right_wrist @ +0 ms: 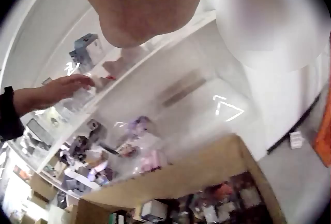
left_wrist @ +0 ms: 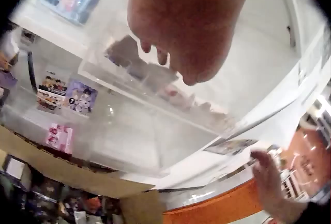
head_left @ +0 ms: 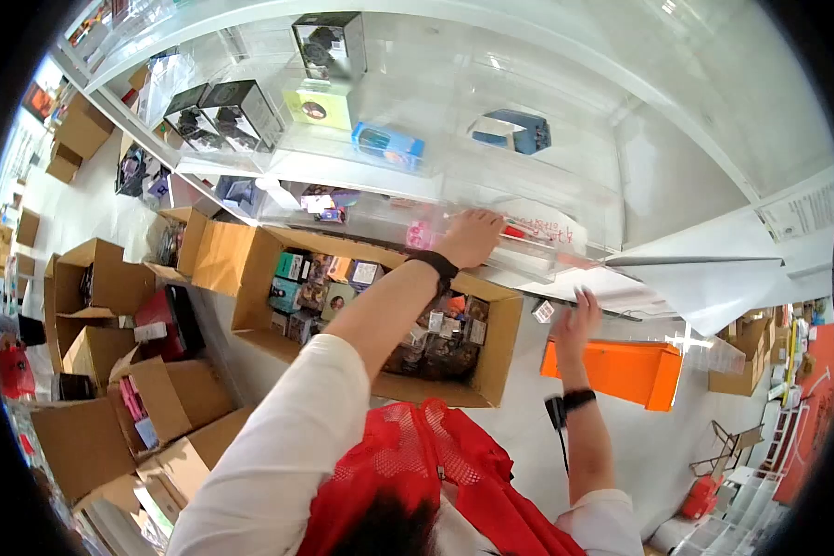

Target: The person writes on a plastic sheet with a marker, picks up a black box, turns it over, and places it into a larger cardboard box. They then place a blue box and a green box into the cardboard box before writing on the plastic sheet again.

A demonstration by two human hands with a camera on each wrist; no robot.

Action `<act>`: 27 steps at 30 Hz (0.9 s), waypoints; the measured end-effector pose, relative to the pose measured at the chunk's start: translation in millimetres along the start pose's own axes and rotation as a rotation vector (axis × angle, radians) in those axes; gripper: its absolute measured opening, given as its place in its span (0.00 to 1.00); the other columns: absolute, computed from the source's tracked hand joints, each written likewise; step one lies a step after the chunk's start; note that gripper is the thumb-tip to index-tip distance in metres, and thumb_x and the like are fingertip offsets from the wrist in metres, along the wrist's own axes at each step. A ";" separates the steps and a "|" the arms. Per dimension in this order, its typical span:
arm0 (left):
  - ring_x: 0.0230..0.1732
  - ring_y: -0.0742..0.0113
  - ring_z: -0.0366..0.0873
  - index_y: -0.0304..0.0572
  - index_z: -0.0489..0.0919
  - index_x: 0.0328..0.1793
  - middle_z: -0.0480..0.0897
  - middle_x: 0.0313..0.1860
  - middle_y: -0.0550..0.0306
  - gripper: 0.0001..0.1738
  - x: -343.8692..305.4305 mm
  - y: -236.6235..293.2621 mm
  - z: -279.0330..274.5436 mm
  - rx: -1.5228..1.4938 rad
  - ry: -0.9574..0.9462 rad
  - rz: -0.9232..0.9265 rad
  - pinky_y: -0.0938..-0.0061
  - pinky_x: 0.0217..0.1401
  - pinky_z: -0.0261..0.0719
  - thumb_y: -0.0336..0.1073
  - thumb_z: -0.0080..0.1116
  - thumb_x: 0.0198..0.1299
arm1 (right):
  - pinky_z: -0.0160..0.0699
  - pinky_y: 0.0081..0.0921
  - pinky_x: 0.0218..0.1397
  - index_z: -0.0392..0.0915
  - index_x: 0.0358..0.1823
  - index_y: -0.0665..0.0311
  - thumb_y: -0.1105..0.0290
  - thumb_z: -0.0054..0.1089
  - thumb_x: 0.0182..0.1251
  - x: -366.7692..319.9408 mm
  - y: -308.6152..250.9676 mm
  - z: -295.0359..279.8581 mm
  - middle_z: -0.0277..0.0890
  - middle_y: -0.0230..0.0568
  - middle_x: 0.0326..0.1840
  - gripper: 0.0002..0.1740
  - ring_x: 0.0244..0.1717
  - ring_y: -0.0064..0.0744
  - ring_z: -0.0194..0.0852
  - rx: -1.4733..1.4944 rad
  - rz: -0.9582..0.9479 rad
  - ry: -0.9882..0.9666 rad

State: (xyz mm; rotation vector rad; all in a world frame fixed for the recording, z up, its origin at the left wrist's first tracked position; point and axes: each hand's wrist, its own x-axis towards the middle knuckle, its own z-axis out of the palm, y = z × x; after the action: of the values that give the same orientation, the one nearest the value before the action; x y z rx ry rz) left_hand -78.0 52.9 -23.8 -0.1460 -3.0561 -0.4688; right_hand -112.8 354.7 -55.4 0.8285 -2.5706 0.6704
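Observation:
My left hand (head_left: 473,238) reaches over the front lip of a clear acrylic shelf tray (head_left: 551,264). Its fingers extend down towards a white sheet with red writing (head_left: 551,227) and a small red piece (head_left: 513,232) beside the fingertips. From the left wrist, the fingers hang above crumpled packets (left_wrist: 150,74) inside the tray. My right hand (head_left: 579,320) is lower and to the right, fingers spread and raised, in front of the shelf's bottom edge and above an orange box (head_left: 621,371). Nothing shows in its fingers. A small white printed card (head_left: 544,312) lies left of it.
Below the shelf stands an open carton (head_left: 380,389) packed with small boxed goods. Several open cartons (head_left: 83,445) crowd the floor at left. Boxed figures (head_left: 236,111) and a blue packet (head_left: 387,142) sit on the upper shelf; a white sheet (head_left: 704,283) juts out at right.

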 end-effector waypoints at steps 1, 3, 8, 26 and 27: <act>0.63 0.52 0.64 0.37 0.64 0.63 0.68 0.61 0.45 0.24 -10.0 -9.2 -4.5 -0.185 0.056 0.005 0.60 0.64 0.63 0.37 0.47 0.62 | 0.56 0.42 0.63 0.70 0.54 0.63 0.79 0.54 0.54 -36.5 7.0 -9.9 0.63 0.46 0.60 0.22 0.61 0.47 0.58 0.054 0.160 -0.001; 0.64 0.50 0.63 0.36 0.63 0.64 0.67 0.61 0.43 0.25 -38.6 -39.2 -25.3 -0.554 0.164 0.022 0.60 0.67 0.59 0.33 0.47 0.60 | 0.62 0.37 0.59 0.67 0.57 0.63 0.82 0.54 0.52 -129.4 42.0 -34.3 0.63 0.45 0.60 0.27 0.60 0.43 0.59 -0.258 0.265 -0.072; 0.58 0.45 0.66 0.39 0.67 0.59 0.71 0.56 0.41 0.24 -111.0 -204.3 -95.1 -0.316 0.377 -0.175 0.60 0.62 0.65 0.25 0.43 0.53 | 0.48 0.39 0.67 0.65 0.60 0.62 0.60 0.39 0.68 -418.2 -17.9 -99.9 0.63 0.39 0.62 0.23 0.65 0.43 0.53 -0.806 1.025 -0.886; 0.56 0.57 0.69 0.44 0.66 0.57 0.70 0.52 0.54 0.35 -62.0 -349.6 -164.2 0.613 0.144 -0.211 0.61 0.52 0.69 0.46 0.68 0.43 | 0.69 0.38 0.53 0.78 0.39 0.65 0.68 0.57 0.55 -481.8 -330.1 -67.1 0.74 0.53 0.43 0.12 0.49 0.47 0.70 -0.171 1.275 -0.357; 0.55 0.58 0.70 0.44 0.67 0.56 0.71 0.51 0.54 0.34 -63.1 -348.7 -164.9 0.585 0.247 -0.185 0.61 0.52 0.70 0.46 0.68 0.43 | 0.68 0.39 0.54 0.78 0.41 0.65 0.67 0.57 0.55 -464.7 -322.1 -64.6 0.73 0.54 0.44 0.13 0.50 0.49 0.70 -0.167 1.216 -0.350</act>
State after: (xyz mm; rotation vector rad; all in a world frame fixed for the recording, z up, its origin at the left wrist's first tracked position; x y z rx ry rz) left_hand -45.0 -333.3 26.1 0.2023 -2.8251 0.3824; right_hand 453.3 366.8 -112.3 -0.8696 -3.2083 0.5881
